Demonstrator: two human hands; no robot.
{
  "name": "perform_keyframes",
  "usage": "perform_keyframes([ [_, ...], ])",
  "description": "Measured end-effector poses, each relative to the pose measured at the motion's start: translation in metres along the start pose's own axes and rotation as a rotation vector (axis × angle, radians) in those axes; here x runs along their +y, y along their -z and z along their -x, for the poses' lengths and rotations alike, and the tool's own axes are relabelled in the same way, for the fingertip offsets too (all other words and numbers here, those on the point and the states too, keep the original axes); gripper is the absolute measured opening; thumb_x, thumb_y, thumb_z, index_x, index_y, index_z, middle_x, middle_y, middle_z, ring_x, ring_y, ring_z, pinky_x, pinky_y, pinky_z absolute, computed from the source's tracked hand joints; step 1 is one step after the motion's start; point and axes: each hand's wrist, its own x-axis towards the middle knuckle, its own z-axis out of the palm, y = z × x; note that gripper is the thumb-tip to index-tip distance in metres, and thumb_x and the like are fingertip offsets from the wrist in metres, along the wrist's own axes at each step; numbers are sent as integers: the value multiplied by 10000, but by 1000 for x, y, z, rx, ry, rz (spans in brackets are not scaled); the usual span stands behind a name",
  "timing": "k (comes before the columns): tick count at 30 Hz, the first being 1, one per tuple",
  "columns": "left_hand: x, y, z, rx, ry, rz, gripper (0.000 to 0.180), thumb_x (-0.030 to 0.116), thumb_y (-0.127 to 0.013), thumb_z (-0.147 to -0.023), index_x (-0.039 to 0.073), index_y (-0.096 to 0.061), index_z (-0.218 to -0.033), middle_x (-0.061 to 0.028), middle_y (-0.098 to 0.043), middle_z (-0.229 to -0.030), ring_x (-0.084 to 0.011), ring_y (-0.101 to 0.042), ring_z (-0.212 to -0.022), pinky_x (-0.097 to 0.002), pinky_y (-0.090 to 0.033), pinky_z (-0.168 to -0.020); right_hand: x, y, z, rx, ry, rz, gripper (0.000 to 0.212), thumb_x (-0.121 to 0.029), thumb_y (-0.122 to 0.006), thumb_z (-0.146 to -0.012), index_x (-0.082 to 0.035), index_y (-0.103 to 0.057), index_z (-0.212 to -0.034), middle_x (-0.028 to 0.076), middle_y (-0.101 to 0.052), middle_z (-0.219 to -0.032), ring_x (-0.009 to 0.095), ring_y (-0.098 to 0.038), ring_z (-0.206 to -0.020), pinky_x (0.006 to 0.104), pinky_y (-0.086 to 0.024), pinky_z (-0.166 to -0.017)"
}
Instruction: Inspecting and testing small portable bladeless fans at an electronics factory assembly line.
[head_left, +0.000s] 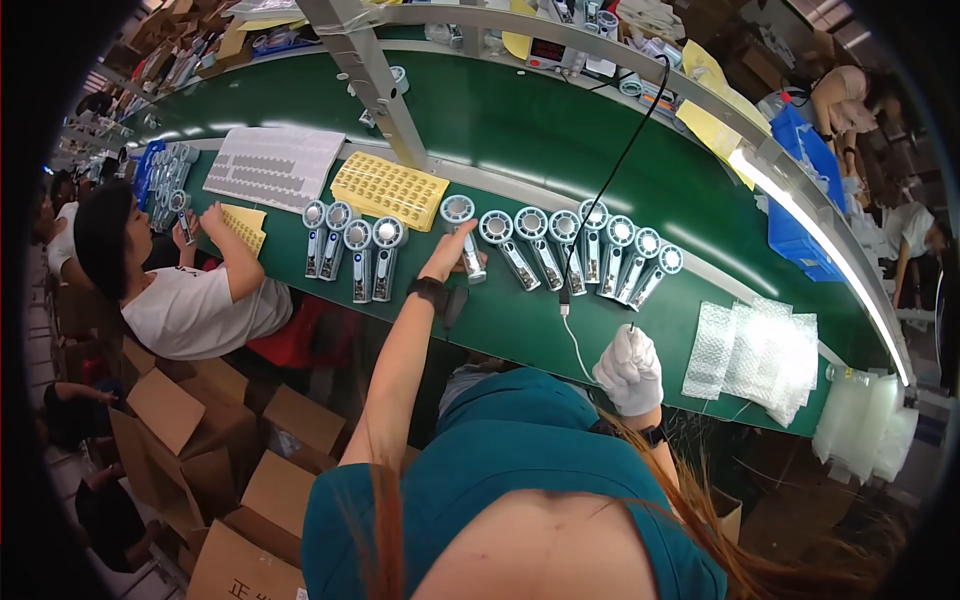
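My left hand, bare and with a dark band at the wrist, is closed round the handle of a light-blue handheld fan with a round head. A row of several similar handheld fans lies just right of it. Four-fold groups aside, several more fans lie to its left. My right hand wears a white glove and is closed near the front edge. From it a white cable runs up to a black cable hanging from above; a small dark tip pokes out of the gloved fingers.
Bubble-wrap bags lie at the right end of the green table. Yellow sticker sheets and a white sheet stack lie at the back left. A co-worker sits at left. Cardboard boxes stand below; a metal post rises behind.
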Motion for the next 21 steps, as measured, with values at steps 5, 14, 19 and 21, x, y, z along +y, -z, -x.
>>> perform_keyframes([
  [5, 10, 5, 36, 472, -381, -775, 484, 308, -688, -702, -37, -511, -992, -157, -592, -787, -334, -568, -612, -392, -456, -620, -4, 4, 1, 31, 42, 56, 294, -260, -459, -882, -52, -472, -675, -55, -257, -415, 63, -215, -356, 229, -182, -364],
  [14, -47, 67, 64, 210, -180, 212, 393, 101, -619, -709, 32, -431, -1047, -101, -509, -901, -253, -516, -893, -382, -459, -649, 7, -4, -27, 106, -261, 477, 240, -205, -495, -872, -32, -504, -706, -19, -331, -432, 104, -288, -342, 234, -254, -370],
  [19, 24, -34, 159, -171, -165, 1082, 228, 160, -561, -761, 56, -435, -920, -62, -524, -746, -194, -541, -607, -366, -486, -582, 32, -16, -40, -190, 109, 1277, 165, -157, -525, -851, -21, -517, -759, 53, -387, -443, 181, -379, -353, 271, -341, -395],
  [21, 49, -56, 180, -387, -117, 1102, 226, 269, -492, -832, 69, -451, -929, -68, -520, -750, -176, -531, -622, -337, -474, -585, 33, -44, -42, -119, 98, 1308, 178, -161, -532, -852, -16, -549, -750, 17, -433, -505, 104, -384, -427, 238, -336, -417],
])
